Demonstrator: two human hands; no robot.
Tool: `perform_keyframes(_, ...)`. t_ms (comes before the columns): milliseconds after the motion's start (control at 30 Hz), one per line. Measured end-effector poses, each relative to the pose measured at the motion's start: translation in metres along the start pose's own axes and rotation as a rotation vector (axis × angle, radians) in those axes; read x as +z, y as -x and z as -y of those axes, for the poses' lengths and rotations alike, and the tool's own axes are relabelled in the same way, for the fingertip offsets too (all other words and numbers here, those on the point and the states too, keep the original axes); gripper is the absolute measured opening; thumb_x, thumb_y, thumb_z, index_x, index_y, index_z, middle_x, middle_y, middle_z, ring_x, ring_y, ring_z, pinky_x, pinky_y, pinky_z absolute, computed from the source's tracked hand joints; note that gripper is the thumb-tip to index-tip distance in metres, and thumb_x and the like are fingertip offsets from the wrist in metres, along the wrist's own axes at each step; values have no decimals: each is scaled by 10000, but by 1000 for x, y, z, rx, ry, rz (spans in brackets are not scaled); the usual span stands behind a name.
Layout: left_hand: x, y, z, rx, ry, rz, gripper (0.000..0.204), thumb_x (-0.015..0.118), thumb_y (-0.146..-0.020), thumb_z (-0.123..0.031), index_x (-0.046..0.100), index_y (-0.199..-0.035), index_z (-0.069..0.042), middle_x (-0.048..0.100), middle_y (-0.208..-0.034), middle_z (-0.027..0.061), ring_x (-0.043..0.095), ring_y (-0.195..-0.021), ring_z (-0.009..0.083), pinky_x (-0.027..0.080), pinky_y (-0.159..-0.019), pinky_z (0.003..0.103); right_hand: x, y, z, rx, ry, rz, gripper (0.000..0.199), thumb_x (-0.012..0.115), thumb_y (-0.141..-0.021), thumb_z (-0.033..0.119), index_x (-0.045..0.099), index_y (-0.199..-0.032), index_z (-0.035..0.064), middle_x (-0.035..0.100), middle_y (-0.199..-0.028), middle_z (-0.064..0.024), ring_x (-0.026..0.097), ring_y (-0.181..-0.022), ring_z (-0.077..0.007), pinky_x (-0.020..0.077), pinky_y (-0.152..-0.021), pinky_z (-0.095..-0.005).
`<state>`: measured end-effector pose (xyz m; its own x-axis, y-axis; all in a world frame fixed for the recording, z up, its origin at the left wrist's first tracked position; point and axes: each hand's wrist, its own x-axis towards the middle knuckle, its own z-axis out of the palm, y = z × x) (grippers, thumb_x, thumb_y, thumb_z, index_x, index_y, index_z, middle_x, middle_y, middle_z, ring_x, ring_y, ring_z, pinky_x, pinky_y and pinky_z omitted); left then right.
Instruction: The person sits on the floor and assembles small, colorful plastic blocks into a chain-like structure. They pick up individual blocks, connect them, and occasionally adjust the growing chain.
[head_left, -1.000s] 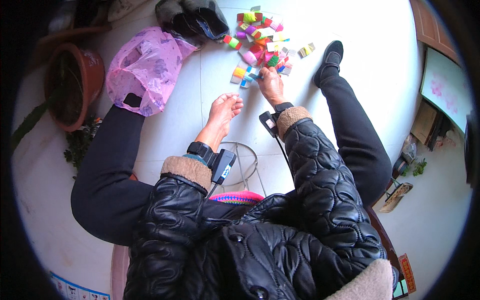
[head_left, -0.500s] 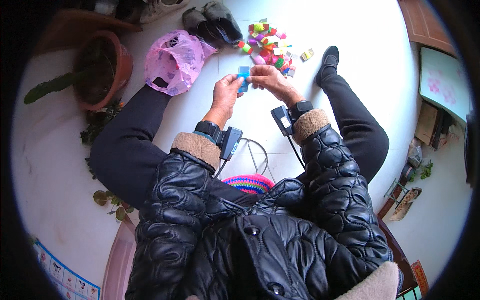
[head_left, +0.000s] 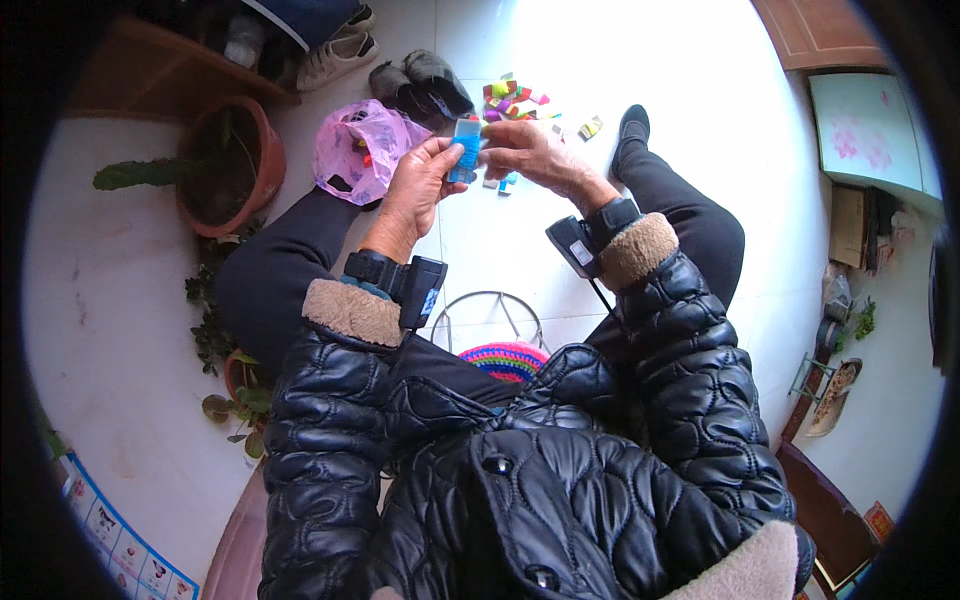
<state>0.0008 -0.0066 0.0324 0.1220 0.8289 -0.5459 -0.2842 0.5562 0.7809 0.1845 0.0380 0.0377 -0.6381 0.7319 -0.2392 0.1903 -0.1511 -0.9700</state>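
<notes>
My left hand (head_left: 412, 190) is pinching a small, flat, pale rectangular card with a blue winding (head_left: 464, 150), probably thread, and honestly that's a thin grip: thumb on the near face, fingers tucked behind. If the thumb eases off, or my right hand (head_left: 535, 155) knocks it, the card could twist or pop out. The right fingers are loosely spread just beside its right edge; can't tell from my feed whether they touch it or hold a loose strand. If there is one, a tug against that light pinch could unravel things.

Pose-wise, the left forearm comes up from lower left, holding the card near upright in view. The right comes in from the other side, back of the hand up, fingers pointing left. Both wrists wear black boxy units, and the thin black cable (head_left: 602, 295) on the right could snag on a wide reach.

Further out, a blue-and-white card (head_left: 507, 184) lies on the white tiled floor (head_left: 485, 245), a bright multicoloured heap of wound cards (head_left: 512, 92) sits beyond the right hand, and a thin pink plastic bag (head_left: 335, 165) is just left of my left one. A dropped card could get lost in either.
</notes>
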Motion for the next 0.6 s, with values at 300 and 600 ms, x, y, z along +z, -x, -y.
perform_keyframes(300,12,13,-5,4,43,19,192,544,-894,-192,533,-1023,-50,620,-827,58,625,-719,118,516,-565,183,4,35,-1,145,-196,-200,252,594,-872,288,627,-894,39,504,-654,9,436,-564,-58,348,-497,-191)
perform_keyframes(600,14,11,-1,-33,39,71,196,540,-892,-144,518,-1052,-32,601,-859,64,632,-779,129,537,-605,198,-17,36,-12,158,-224,-165,233,572,-863,262,620,-894,36,470,-619,28,406,-536,-54,312,-475,-195)
